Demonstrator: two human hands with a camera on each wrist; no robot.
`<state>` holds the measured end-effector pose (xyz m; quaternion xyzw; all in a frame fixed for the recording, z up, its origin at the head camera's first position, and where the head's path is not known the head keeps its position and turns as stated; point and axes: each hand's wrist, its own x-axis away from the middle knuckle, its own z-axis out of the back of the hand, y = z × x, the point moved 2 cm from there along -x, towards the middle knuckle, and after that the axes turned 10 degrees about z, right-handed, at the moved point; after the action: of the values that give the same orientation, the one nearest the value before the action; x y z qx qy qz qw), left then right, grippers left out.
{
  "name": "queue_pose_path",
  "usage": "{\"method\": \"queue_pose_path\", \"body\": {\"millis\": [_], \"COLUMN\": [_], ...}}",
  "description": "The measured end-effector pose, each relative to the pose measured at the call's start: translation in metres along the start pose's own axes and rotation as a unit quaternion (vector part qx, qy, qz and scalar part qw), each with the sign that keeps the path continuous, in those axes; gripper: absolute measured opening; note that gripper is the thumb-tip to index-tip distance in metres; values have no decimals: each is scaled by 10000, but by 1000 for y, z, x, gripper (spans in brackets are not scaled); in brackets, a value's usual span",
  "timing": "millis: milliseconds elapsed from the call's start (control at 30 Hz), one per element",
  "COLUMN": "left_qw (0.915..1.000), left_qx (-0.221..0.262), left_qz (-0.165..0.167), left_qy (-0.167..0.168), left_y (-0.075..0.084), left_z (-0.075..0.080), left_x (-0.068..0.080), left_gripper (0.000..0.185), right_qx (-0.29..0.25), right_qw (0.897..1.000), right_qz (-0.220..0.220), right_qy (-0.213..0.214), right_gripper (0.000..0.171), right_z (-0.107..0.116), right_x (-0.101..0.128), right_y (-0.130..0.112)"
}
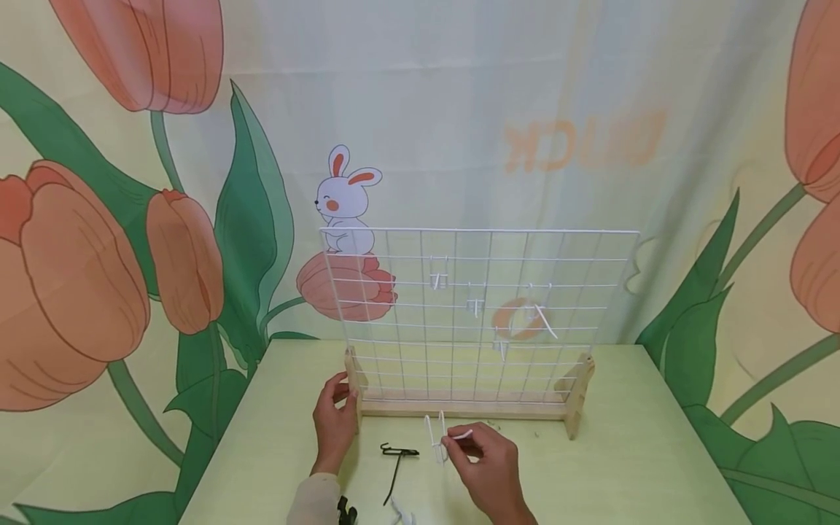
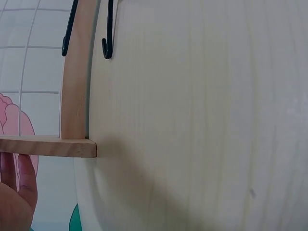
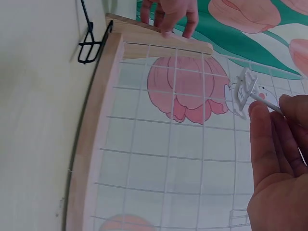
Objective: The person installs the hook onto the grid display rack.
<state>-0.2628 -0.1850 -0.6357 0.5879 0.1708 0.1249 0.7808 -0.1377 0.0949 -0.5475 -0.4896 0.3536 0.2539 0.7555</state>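
right hand (image 1: 488,467) pinching white wire hook (image 1: 438,440), wooden stand (image 1: 462,405)

White wire grid panel (image 1: 479,313) at centre frame, set in a pale natural-wood stand (image 1: 459,405); white hook (image 1: 441,440) and black hook (image 1: 397,459) low in the middle. Pale yellow-green table (image 1: 623,452) across the bottom. Behind, a backdrop (image 1: 98,255) printed with orange-pink tulips, green leaves, 1 white rabbit (image 1: 344,200) with orange ears at upper centre.
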Motion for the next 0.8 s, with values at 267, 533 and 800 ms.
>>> {"method": "queue_pose_path", "body": {"millis": [267,533,800], "left_qw": [9999,9998,9998], "left_qx": [34,112,86], "left_qz": [-106,-96,-102], "left_qy": [87,114,167], "left_y": [0,-3,-2], "left_z": [1,0,-1], "left_x": [-1,2,-1], "left_gripper": [41,41,41], "right_qx": [-230,-266,-218], "right_qw": [9986,9968,9950], "right_qz": [466,727,939], "right_qy": [128,221,264], "right_gripper": [16,18,20], "right_z": [-1,-3,-4], "right_x": [-30,-50,-71], "right_y": [-8,-17,-21]}}
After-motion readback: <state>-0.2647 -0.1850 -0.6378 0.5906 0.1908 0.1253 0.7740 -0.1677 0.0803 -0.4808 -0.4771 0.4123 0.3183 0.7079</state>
